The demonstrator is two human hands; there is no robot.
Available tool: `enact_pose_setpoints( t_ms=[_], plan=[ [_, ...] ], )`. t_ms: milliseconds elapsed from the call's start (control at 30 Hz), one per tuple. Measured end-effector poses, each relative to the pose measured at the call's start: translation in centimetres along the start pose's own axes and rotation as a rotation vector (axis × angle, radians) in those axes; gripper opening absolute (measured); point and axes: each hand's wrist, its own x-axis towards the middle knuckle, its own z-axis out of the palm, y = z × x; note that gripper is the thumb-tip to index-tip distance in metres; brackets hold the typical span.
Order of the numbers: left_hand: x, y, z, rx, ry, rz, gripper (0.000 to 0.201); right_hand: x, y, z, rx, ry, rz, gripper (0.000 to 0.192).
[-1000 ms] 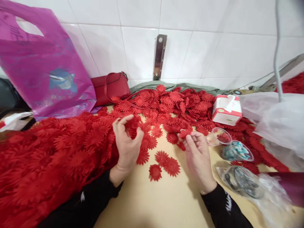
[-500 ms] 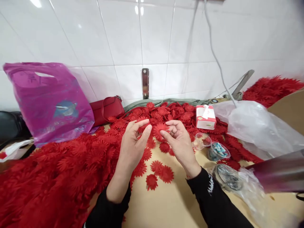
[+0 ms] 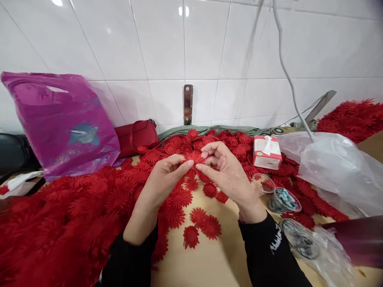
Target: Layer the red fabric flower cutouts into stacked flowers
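Note:
Between my two hands, above the table, is a red artificial flower [image 3: 195, 158] with many thin petals. My left hand [image 3: 167, 175] pinches its left edge between thumb and fingers. With thumb and fingertips, my right hand [image 3: 224, 171] grips the flower's right side. Beneath and behind the hands spreads a large pile of similar red flowers [image 3: 98, 199]. A few loose flowers [image 3: 206, 225] lie on the bare tabletop [image 3: 197, 267] just in front of my wrists.
On the left stand a purple plastic bag [image 3: 68, 123] and a red handbag [image 3: 139, 137]. To the right are a tissue box [image 3: 267, 152], a clear cup of blue-and-white pieces [image 3: 284, 199], a round container [image 3: 301, 238] and a clear plastic bag [image 3: 341, 163]. A tiled wall [image 3: 164, 48] closes the back.
My left hand has moved right and closed on the flower's left edge, which earlier only my right hand held. The whole view has shifted slightly.

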Motion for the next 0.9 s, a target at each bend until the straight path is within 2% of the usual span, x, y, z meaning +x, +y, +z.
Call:
enact_pose_setpoints(
  t_ms=[133,267,433,533,700,900],
  plan=[
    [0.2,-0.5,0.5,-0.067,0.077,-0.038,0.039,-0.1,-0.6,-1.4,-0.083,0.005,-0.015,0.028],
    [0.1,-0.6,1.4,-0.168,0.053,-0.072,0.041,-0.4,-1.2,-2.1,-0.152,0.007,-0.072,0.021],
    [0.2,-0.9,2.3,-0.201,0.107,-0.043,0.042,-0.5,-1.5,-2.0,-0.099,-0.036,-0.014,0.029],
    [0.4,-1.1,2.4,-0.115,0.164,0.031,0.037,-0.4,-1.2,-1.9,-0.087,-0.04,0.009,0.035],
    [0.6,-1.4,1.8,0.051,0.083,0.082,0.028,0.3,0.0,-1.8,0.001,-0.068,0.1,0.038],
    [0.7,-1.2,0.8,0.18,0.053,0.056,0.023,0.6,0.8,-2.0,-0.057,-0.077,0.13,0.021]
  ],
)
